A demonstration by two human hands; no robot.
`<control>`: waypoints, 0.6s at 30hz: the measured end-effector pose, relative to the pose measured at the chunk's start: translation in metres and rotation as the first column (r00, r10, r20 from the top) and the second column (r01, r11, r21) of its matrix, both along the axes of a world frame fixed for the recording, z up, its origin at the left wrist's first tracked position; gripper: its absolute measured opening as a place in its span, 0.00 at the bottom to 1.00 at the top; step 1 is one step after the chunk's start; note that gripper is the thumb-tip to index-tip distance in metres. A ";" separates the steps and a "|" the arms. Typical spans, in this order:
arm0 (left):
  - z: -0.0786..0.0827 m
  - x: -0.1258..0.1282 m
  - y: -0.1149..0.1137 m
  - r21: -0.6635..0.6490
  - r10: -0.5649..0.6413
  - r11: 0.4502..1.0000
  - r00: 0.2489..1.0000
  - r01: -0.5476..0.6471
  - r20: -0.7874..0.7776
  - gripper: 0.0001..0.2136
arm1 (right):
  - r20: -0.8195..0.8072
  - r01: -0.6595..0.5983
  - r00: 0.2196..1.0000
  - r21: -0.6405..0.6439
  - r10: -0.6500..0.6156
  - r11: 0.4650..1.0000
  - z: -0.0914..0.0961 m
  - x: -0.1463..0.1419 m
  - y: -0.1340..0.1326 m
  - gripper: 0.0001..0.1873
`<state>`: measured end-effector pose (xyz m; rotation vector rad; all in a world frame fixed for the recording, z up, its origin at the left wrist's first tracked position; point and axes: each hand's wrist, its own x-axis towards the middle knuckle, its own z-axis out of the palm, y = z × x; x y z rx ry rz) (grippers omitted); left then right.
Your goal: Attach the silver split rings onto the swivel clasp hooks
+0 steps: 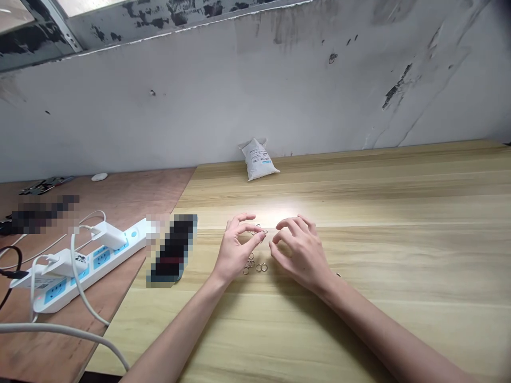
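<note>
Left hand (235,250) raised above the table (399,330), wrist lifted, forearm angled in from the lower left of the frame; thumb and forefinger tips drawn together at a small metal ring (260,232), a pose suited to parts too small for a full-hand grasp, with light contact or firm pinch impossible to tell from this view. Right hand (301,252) opposite, forearm entering from the lower right, fingers (285,226) curved and apart, tips toward the left hand, nothing visibly held. Further rings (250,263) loosely scattered on the table just below the hands, within easy reach of both; one lone ring (338,275) near the right wrist. Power strip (80,271) with white chargers (107,234) on a plywood board (131,197) at left, well apart from the hands, probably keeping cables away from the small parts. White sack (258,159) against the wall (255,80), top centre.
</note>
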<state>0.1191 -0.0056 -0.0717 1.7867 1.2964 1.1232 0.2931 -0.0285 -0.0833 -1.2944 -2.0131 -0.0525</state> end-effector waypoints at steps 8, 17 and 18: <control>0.001 0.001 -0.003 -0.065 -0.050 0.996 0.995 0.056 0.084 0.03 | -0.023 0.007 1.000 -0.029 -0.007 1.000 -0.003 -0.007 0.000 0.11; 0.001 0.003 -0.005 0.010 -0.059 0.998 0.998 0.058 0.015 0.01 | -0.019 -0.029 0.999 -0.006 0.029 1.000 -0.008 -0.002 0.006 0.10; 0.001 0.003 -0.005 0.026 -0.053 0.998 0.999 0.053 0.004 0.01 | -0.017 -0.030 0.999 -0.003 0.029 1.000 -0.008 -0.003 0.006 0.10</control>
